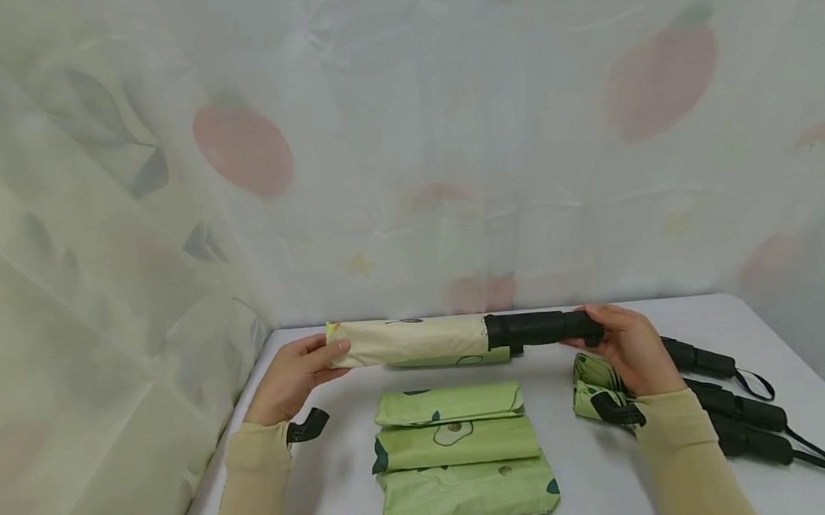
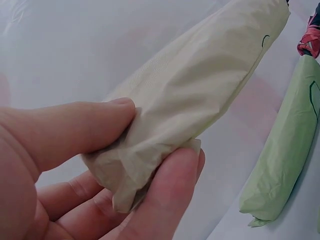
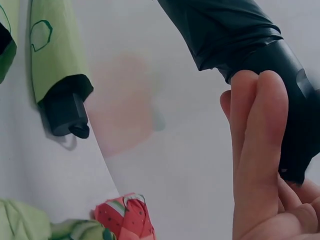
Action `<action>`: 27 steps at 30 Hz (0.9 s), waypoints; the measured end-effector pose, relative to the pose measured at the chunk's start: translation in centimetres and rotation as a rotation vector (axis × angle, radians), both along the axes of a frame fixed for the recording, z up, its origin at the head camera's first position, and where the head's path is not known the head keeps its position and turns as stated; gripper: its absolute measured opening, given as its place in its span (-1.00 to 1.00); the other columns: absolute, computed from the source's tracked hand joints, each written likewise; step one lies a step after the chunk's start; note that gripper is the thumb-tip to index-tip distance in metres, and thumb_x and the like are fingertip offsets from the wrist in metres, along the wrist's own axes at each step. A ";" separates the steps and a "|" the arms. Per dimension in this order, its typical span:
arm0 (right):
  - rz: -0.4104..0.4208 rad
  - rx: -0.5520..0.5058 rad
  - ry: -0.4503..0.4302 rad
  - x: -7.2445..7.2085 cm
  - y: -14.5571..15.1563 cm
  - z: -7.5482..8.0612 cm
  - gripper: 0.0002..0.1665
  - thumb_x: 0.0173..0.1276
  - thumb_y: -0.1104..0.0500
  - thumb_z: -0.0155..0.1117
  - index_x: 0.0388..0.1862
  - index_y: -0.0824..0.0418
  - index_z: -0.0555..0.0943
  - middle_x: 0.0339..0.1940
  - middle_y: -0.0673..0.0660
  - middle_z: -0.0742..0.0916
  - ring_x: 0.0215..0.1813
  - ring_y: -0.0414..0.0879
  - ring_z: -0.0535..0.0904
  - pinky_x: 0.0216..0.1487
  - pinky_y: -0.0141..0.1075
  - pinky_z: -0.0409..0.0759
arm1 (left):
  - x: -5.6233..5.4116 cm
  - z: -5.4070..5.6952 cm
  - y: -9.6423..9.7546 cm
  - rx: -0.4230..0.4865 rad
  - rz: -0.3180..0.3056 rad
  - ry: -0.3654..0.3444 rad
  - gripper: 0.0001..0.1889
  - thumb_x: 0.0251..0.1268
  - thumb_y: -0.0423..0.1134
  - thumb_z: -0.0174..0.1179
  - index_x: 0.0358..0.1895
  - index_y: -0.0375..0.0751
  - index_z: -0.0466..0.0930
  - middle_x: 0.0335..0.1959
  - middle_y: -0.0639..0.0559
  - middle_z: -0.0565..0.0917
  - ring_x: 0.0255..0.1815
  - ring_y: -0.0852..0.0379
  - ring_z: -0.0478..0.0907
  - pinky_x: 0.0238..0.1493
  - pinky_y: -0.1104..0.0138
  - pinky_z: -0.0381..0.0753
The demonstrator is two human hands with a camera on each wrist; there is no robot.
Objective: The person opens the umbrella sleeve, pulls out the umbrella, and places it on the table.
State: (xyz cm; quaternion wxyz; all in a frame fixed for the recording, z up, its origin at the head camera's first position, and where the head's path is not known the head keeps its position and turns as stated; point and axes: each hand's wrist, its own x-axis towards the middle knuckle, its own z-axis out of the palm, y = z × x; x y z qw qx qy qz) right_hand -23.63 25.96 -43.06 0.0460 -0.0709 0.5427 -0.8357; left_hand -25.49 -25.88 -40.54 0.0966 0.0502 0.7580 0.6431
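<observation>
A folded umbrella with a black end (image 1: 537, 329) and a cream sleeve (image 1: 410, 340) over its other part is held level over the back of the table. My left hand (image 1: 299, 375) pinches the loose end of the cream sleeve, thumb on one side and fingers on the other, as the left wrist view (image 2: 165, 100) also shows. At the opposite end my right hand (image 1: 627, 347) grips the black handle. Behind the held umbrella, partly covered by it, lies a green-sleeved umbrella (image 1: 454, 360), whose black handle (image 3: 65, 112) shows in the right wrist view.
Three green avocado-print sleeves (image 1: 459, 444) lie in a stack of rows before me. To the right, black umbrella handles (image 1: 748, 410) with straps lie beside bunched green fabric (image 1: 593, 380). A red watermelon-print piece (image 3: 125, 217) shows in the right wrist view. Printed curtains surround the table.
</observation>
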 end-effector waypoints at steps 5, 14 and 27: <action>-0.029 -0.009 0.014 0.2 0.9 0.0 -0.68 0.77 0.21 0.07 -0.01 0.17 0.80 -0.05 0.05 0.81 -0.05 -0.10 0.86 0.02 -0.34 0.86 | -0.4 -0.1 -0.1 0.002 0.002 -0.011 -0.43 0.56 -0.09 0.38 0.38 -0.47 0.56 0.12 -0.03 0.78 0.15 0.16 0.78 0.24 0.25 0.83; -0.128 0.080 -0.031 0.7 3.0 0.0 -0.71 0.75 0.10 0.16 -0.06 0.04 0.83 -0.11 -0.11 0.80 0.00 -0.27 0.69 -0.06 -0.40 0.83 | -0.3 -0.2 -0.2 0.001 0.001 -0.016 -0.44 0.57 -0.09 0.37 0.38 -0.47 0.56 0.13 -0.05 0.78 0.15 0.14 0.77 0.25 0.24 0.83; -0.103 -0.030 -0.015 6.2 11.5 0.0 -0.58 0.81 0.27 -0.08 0.04 0.19 0.79 -0.01 -0.03 0.80 -0.02 -0.13 0.79 0.03 -0.28 0.86 | -1.2 -1.0 2.4 -0.008 -0.076 -0.020 -0.49 0.55 -0.08 0.39 0.31 -0.41 0.62 0.10 -0.08 0.77 0.12 0.09 0.78 0.26 0.16 0.83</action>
